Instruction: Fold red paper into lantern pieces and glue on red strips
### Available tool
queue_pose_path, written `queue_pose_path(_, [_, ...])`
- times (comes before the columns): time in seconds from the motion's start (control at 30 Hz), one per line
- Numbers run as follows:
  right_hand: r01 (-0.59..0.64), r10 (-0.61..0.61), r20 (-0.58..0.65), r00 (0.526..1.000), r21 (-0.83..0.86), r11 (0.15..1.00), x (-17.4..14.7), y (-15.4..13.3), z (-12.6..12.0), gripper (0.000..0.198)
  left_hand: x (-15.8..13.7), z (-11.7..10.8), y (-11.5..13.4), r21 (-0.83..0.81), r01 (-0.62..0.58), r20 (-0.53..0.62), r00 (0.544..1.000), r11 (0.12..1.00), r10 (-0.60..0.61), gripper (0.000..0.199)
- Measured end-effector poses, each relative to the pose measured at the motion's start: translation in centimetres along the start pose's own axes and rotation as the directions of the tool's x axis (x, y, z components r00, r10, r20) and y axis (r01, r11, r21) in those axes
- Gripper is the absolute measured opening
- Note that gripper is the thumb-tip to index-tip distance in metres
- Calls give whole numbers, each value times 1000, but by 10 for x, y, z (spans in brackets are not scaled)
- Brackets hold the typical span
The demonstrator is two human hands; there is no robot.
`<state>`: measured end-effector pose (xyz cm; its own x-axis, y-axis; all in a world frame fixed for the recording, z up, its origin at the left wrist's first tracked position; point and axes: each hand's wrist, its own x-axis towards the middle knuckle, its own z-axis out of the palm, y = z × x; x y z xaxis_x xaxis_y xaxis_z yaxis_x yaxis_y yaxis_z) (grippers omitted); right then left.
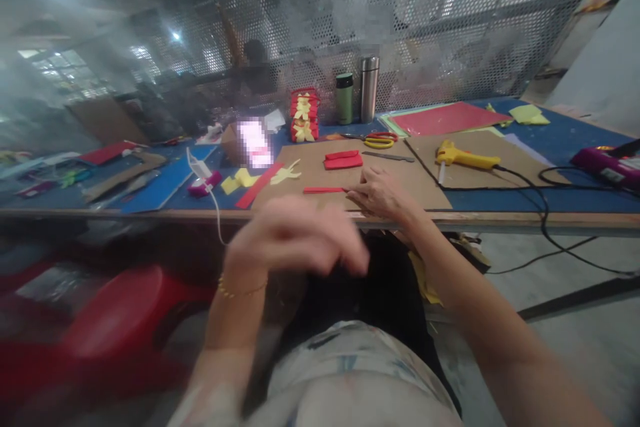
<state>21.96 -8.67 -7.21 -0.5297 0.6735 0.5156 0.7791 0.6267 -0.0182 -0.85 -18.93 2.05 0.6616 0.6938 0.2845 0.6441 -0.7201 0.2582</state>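
Observation:
My right hand [379, 193] rests low over the brown cardboard sheet [415, 195] on the table, its fingers closed on the right end of a narrow red paper strip [323, 190]. My left hand [300, 239] is raised in front of the table edge, bent at the wrist and smeared by motion; whether it holds anything cannot be made out. Just beyond the strip lies a folded red paper piece [343, 160]. A dark flat blade-like tool [389, 157] and scissors with red and yellow handles [380, 140] lie behind my right hand.
A yellow glue gun [467, 155] lies right, its black cord trailing over the edge. Yellow paper cutouts [286, 173] and a lit phone [255, 143] are left. Behind stand red pieces with yellow bows [304, 117], a green bottle [345, 99] and a steel flask [369, 90].

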Motion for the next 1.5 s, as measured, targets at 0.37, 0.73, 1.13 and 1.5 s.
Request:
queue_pose_path(0.37, [-10, 10, 8, 1000, -24, 1000, 0, 0, -1, 45, 10, 77, -61, 377, 217, -147, 974, 901, -173, 72])
queue_pose_path(0.73, [-24, 24, 45, 999, -8, 1000, 0, 1, -2, 48, 17, 62, -62, 426, 274, -130, 962, 862, -241, 77])
queue_pose_path(1.13, [-88, 110, 108, 988, -190, 978, -27, -2, -23, 39, 35, 59, -37, 556, 262, -3, 950, 789, -313, 72])
queue_pose_path(1.5, [-230, 269, 95, 958, -299, 926, -34, -15, -33, 38, 33, 62, -35, 455, 355, -49, 926, 817, -375, 68])
